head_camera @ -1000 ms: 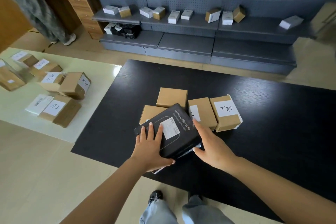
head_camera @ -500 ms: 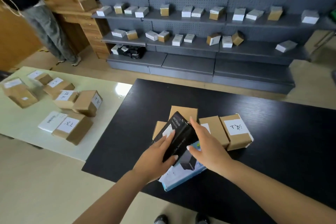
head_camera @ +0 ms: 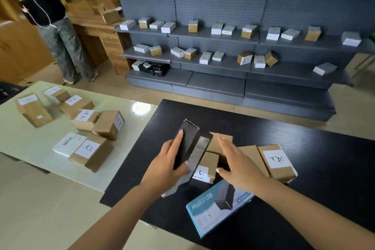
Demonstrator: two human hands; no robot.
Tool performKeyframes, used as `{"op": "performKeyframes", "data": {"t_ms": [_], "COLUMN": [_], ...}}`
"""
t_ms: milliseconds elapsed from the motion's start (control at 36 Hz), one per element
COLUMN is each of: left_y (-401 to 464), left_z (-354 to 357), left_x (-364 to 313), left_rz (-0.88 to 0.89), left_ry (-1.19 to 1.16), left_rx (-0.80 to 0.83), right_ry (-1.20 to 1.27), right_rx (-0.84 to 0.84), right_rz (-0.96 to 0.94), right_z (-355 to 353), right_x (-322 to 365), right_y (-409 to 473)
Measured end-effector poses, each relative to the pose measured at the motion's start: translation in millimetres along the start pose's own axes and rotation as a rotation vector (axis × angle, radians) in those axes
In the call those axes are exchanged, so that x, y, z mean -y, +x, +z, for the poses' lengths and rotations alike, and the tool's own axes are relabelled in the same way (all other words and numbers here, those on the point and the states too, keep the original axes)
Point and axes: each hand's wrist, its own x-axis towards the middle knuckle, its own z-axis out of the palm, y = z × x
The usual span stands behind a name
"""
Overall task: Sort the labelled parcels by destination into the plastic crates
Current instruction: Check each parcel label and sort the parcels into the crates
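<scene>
Matt black cardboard box [head_camera: 187, 144]; brown cardboard parcels [head_camera: 277, 161] with paper labels; dark wood-grain table [head_camera: 304, 158]

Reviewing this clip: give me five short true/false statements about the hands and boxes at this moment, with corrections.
1. The left hand holds the black box tilted up on edge. True.
2. The right hand grips a brown parcel. False: its fingers are spread and hold nothing.
3. A blue USB box lies flat on the black table. True.
4. The black box lies in a plastic crate. False: it is in the left hand, above the table.
5. Labelled brown parcels sit on the pale table. True.
</scene>
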Motion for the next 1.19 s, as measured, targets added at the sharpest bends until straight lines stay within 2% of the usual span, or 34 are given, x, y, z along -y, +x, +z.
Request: {"op": "performKeyframes", "data": {"t_ms": [167,306,417,556,639,778,944,1028,1194], "left_y": [30.9,52.3,64.1,77.5,83.1,84.4,71.5,59.2,27.9], "left_z": [-32.8,-50.0,-53.9,-44.0,-33.3,-14.9,-5.5,-9.1,-30.2], "left_x": [-22.6,-49.8,-72.8,-84.5,-88.4,-94.2,-96.9,-99.5,-89.0], "left_rz": [0.014,0.016,0.010,-0.090,-0.160,-0.215,-0.247,-0.223,-0.185], "left_ry": [-0.085,-0.334,-0.509,-0.687,-0.760,-0.651,-0.425,-0.307,-0.312], "left_rx": [-0.117,-0.174,-0.156,-0.169,-0.155,-0.123,-0.115,-0.074,0.006], "right_ry": [-0.011,0.022,0.041,0.071,0.101,0.159,0.133,0.158,0.304], "right_rx": [0.024,-0.023,-0.040,-0.025,-0.084,-0.175,-0.174,-0.144,-0.020], "right_rz": [0.003,-0.016,-0.060,-0.096,-0.115,-0.145,-0.211,-0.240,-0.259], "right_z": [-7.5,-30.0,-48.6,-57.6,-60.3,-61.4,-65.9,-72.2,-78.6], "right_x": [-7.5,-9.0,-15.5,-32.6,-46.2,-72.9,-90.2,-84.6,-58.3], "right_y": [11.3,21.7,22.3,14.2,9.1,-0.5,-3.8,-1.0,9.1]}}
